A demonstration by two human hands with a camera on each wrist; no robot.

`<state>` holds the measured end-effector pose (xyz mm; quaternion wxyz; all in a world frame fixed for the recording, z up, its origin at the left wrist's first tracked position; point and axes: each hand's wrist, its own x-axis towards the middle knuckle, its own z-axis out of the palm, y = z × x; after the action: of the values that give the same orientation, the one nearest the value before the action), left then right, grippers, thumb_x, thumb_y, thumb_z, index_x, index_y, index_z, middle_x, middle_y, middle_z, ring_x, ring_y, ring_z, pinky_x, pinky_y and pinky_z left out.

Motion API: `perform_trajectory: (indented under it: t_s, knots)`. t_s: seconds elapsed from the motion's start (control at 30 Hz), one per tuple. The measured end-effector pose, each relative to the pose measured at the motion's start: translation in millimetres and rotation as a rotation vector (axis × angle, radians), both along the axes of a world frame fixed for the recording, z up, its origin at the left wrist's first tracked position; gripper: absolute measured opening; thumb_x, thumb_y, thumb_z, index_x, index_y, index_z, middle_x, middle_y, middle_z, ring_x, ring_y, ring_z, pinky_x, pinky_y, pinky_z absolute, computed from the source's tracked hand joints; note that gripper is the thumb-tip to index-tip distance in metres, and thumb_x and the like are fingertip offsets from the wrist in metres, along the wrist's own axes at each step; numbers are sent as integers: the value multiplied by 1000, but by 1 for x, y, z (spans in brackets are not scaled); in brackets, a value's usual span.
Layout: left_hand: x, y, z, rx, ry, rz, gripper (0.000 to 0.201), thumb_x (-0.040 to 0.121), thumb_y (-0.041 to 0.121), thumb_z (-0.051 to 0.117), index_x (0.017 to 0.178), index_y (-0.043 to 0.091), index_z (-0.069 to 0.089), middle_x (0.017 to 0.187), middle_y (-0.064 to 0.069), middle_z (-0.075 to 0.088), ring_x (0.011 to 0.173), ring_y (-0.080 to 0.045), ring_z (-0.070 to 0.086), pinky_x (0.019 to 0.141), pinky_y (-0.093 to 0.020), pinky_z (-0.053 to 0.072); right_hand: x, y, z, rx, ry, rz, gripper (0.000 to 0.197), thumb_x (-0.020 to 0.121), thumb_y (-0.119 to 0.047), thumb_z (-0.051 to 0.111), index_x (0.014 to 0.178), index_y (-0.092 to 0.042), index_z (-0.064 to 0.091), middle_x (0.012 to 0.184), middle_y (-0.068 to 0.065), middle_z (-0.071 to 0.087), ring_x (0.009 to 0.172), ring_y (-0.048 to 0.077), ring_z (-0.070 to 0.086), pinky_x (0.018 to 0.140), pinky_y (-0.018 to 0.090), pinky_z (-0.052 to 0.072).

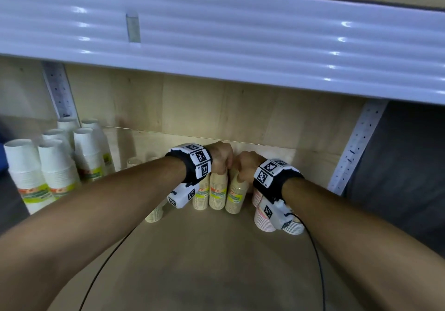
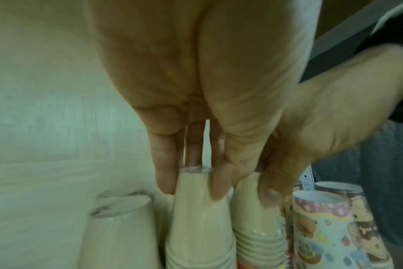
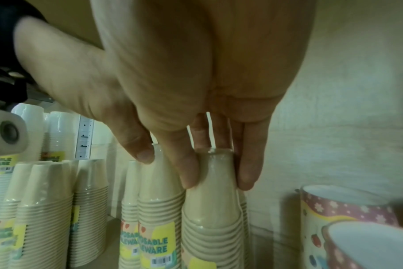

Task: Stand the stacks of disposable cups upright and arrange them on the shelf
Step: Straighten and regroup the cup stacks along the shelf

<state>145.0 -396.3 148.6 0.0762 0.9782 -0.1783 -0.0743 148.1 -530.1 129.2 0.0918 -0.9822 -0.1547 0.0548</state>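
Left hand [image 1: 220,160] grip pinches top of tan cup stack [image 1: 218,191]. Right hand [image 1: 248,166] grip pinches next tan stack [image 1: 237,196], touching beside. Both stand upright on shelf [image 1: 216,250]. Step: lining up stacks. Next, probably: let go gently, no tipping; patterned stacks [image 1: 262,221] just right of grip.

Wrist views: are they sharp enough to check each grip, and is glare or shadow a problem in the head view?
Left wrist view: soft and green-tinted, yet the left hand visibly pinches a beige stack. Right wrist view: sharper, label text readable, right hand gripping its own stack. Head view: glare streaks on the white shelf edge; lower shelf dim, edges bent by the wide lens.
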Motion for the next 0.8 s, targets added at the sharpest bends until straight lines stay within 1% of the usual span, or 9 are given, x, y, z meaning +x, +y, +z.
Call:
perform_trajectory:
  t_s: [0.17,0.23,0.33,0.4,0.5,0.57,0.63,0.73,0.8]
  knots:
    - [7,-6,-6,18,11,-17,37,85,-1,61,121,8,66,117,-7,64,94,-15,56,73,-22,41,8,-2,-9,17,-32,-13,34,84,-16,65,118,-11,63,118,12,63,110,30,61,82,31,47]
    - [10,-7,-10,17,20,-20,37,86,-1,62,122,7,65,119,-8,63,98,-17,57,73,-22,42,11,-2,-10,11,-19,-5,31,83,-14,67,113,-9,64,111,13,64,103,29,62,75,29,45]
    - [13,-6,-14,33,25,-20,37,87,0,61,123,6,64,120,-9,64,98,-19,59,72,-22,42,15,0,-11,6,2,19,22,82,-9,67,105,-5,64,94,8,58,84,20,57,68,25,40]
    - [15,-5,-16,26,20,-23,38,87,0,61,124,5,63,119,-10,64,93,-16,55,71,-21,40,16,2,-12,16,-11,21,22,85,-8,64,106,-4,64,96,9,58,89,22,59,69,25,39]
    - [17,-3,-16,20,13,-24,39,87,0,60,125,7,63,119,-9,64,103,-21,60,72,-21,40,17,4,-13,22,-22,16,20,84,-8,65,104,-6,63,95,10,58,98,27,63,66,25,40]
    - [18,-2,-16,8,9,-21,38,87,0,59,124,8,64,119,-9,64,107,-22,60,73,-22,41,20,5,-12,9,0,25,12,80,-8,68,88,-12,59,90,6,56,86,24,60,55,21,37]
    - [20,2,-17,-21,-8,-17,37,86,2,60,122,10,65,118,-7,65,106,-22,61,74,-23,44,23,5,-10,5,10,24,18,76,-11,71,74,-15,53,87,6,58,81,21,58,50,21,35]
    - [18,7,-11,-52,-64,-11,30,86,11,64,117,14,67,114,-3,66,103,-21,62,78,-24,47,23,7,-2,10,10,21,23,70,-18,76,88,-12,64,91,7,65,86,23,65,61,25,43]
    - [16,12,-2,-64,-76,1,28,85,16,69,113,15,68,112,-1,65,100,-19,61,76,-24,47,23,10,4,10,-5,51,27,68,-21,78,92,-13,66,87,2,64,85,22,65,60,25,43]
